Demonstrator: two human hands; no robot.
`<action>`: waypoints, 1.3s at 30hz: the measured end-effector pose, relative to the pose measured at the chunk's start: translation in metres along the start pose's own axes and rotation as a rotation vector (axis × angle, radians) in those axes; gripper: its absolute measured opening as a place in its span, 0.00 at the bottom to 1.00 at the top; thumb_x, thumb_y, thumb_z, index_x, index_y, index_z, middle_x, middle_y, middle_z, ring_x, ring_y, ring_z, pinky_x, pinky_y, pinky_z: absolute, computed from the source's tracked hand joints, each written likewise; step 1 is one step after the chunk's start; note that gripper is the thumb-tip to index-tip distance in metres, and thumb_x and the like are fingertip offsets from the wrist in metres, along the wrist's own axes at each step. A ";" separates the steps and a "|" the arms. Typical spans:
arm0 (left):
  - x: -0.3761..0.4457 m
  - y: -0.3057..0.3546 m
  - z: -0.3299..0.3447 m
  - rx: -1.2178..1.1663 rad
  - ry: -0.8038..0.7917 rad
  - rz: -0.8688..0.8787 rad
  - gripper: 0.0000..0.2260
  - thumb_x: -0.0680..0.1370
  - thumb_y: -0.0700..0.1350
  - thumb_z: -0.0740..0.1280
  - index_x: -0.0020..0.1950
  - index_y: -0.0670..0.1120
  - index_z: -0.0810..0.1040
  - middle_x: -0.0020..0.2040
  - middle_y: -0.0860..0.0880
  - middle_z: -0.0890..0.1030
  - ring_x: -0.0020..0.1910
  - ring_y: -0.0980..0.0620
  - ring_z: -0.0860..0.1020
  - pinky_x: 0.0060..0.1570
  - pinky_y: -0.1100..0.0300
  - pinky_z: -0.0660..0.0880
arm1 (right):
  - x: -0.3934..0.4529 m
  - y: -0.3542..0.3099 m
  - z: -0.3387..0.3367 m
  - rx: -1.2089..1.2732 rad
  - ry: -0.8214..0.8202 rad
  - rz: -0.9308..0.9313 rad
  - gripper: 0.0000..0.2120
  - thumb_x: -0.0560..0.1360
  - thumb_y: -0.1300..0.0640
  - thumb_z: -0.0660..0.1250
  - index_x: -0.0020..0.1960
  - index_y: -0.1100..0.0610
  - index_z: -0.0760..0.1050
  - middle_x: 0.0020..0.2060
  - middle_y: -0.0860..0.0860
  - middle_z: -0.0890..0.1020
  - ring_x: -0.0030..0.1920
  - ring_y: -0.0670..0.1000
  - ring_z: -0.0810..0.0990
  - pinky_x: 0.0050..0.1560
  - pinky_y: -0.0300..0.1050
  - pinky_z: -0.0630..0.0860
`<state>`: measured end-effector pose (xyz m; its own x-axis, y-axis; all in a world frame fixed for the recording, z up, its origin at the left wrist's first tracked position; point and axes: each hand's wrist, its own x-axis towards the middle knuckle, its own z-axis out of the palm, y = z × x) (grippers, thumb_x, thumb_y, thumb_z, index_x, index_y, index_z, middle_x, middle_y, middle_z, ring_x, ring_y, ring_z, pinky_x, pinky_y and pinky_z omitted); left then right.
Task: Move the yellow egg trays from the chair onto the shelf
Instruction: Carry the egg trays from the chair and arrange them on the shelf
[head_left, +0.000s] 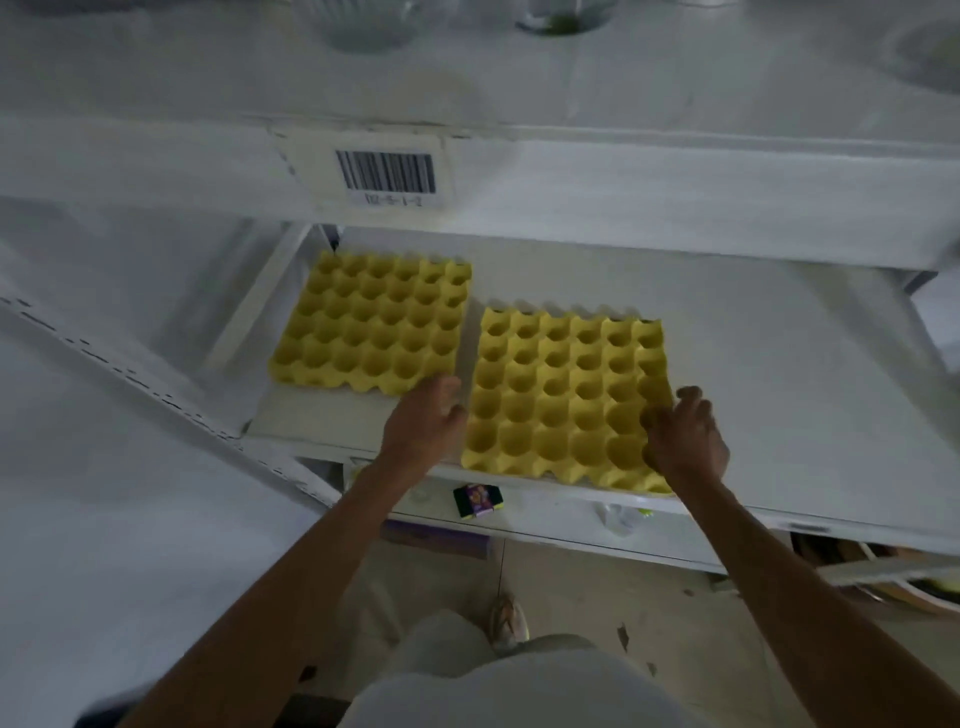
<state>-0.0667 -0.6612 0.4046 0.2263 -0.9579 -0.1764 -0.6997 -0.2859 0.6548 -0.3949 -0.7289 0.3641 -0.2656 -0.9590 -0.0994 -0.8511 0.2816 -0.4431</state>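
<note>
Shelf (779, 364): a wide white shelf board at about waist height, seen from above; it is the landmark for everything below. A second board runs above it, carrying a barcode label (385, 172) on its front edge.

Right egg tray (563, 395): yellow, moulded, empty cups in rows. It lies flat on the shelf near the middle, and its near edge looks level with or slightly over the shelf's front lip.

Left egg tray (371, 322): the same kind, flat on the shelf, further back and toward the shelf's left end. A narrow strip of bare shelf separates the two trays.

Chair: not in view.

How the trays should handle: probably very light and fairly stiff, thin at the scalloped rim, easily dented if squeezed. Best held by two opposite edges or supported flat from beneath; a push on the near edge should slide one along the shelf.

Right hand (685, 436): palm down on the right tray's near right corner, fingers loosely curled and resting on the cups, not clamped around the rim.

Left hand (426, 415): just beside the right tray's left edge, over the gap between the trays, fingers relaxed and apart, holding nothing. Whether it touches either tray is unclear.

Arms: both bare forearms reach forward and up from the body.

Small box (478, 500): dark, on a lower shelf just under the front lip.
</note>
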 end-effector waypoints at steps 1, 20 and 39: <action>0.007 -0.006 -0.008 0.106 0.080 0.067 0.19 0.80 0.48 0.66 0.71 0.49 0.74 0.67 0.49 0.79 0.63 0.47 0.79 0.57 0.47 0.79 | -0.005 -0.004 0.003 -0.078 0.077 -0.118 0.20 0.78 0.50 0.63 0.66 0.58 0.67 0.57 0.62 0.77 0.55 0.65 0.78 0.46 0.56 0.75; 0.089 -0.095 -0.022 0.659 -0.047 0.260 0.34 0.76 0.55 0.69 0.81 0.58 0.62 0.81 0.49 0.61 0.82 0.38 0.56 0.79 0.40 0.54 | 0.065 -0.074 0.045 -0.424 -0.129 -0.328 0.33 0.81 0.34 0.52 0.83 0.41 0.48 0.83 0.59 0.50 0.82 0.63 0.50 0.77 0.64 0.55; 0.092 -0.089 -0.024 0.642 -0.108 0.235 0.34 0.78 0.53 0.67 0.82 0.58 0.56 0.82 0.49 0.58 0.82 0.38 0.54 0.79 0.38 0.54 | 0.128 -0.165 0.033 -0.479 -0.230 -0.272 0.33 0.81 0.40 0.61 0.82 0.45 0.53 0.79 0.61 0.57 0.72 0.67 0.69 0.70 0.64 0.66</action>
<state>0.0330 -0.7229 0.3479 -0.0259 -0.9838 -0.1773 -0.9920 0.0033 0.1261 -0.2736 -0.8989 0.3955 0.0500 -0.9661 -0.2531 -0.9985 -0.0427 -0.0342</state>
